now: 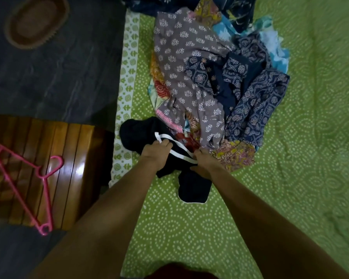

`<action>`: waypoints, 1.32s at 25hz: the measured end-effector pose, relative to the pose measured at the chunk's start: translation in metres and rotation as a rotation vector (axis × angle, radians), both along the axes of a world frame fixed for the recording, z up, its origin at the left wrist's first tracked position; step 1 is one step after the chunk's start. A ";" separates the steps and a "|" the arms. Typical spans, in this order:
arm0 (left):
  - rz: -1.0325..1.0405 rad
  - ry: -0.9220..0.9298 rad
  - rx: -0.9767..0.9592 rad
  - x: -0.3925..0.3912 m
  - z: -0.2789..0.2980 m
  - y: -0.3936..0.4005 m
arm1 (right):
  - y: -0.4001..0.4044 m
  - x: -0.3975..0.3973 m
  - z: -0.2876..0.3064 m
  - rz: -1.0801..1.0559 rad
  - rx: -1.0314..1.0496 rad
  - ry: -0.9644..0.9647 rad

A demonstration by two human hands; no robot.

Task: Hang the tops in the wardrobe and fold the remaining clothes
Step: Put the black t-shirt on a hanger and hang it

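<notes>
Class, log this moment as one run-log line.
stage: folding | left hand: gripping black garment with white stripe | right hand: gripping same garment | pink plastic hanger: untouched on wooden surface

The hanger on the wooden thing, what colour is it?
The hanger is bright pink, seen clearly in the head view at the left.

A home bedroom: a bed (189, 228) under a green printed sheet carries a clothes pile (210, 81), with a pink hanger (22, 186) on what looks like a wooden bench (69, 158) beside its left edge.
</notes>
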State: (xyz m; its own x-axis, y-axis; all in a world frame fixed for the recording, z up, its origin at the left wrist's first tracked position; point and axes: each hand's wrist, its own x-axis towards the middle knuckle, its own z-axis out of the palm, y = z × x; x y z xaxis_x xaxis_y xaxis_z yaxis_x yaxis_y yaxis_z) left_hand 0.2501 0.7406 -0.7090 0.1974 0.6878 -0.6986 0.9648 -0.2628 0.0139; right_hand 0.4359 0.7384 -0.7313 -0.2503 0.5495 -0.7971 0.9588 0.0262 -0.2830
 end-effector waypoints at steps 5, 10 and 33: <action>-0.148 0.341 -0.014 -0.009 0.024 0.004 | -0.013 0.021 0.029 0.259 -0.017 -0.155; 0.235 0.356 -0.027 -0.021 0.093 -0.022 | -0.026 0.032 0.106 0.023 0.127 -0.332; 0.634 -0.260 0.599 -0.038 0.422 -0.243 | -0.230 0.045 0.438 -0.460 0.995 -0.178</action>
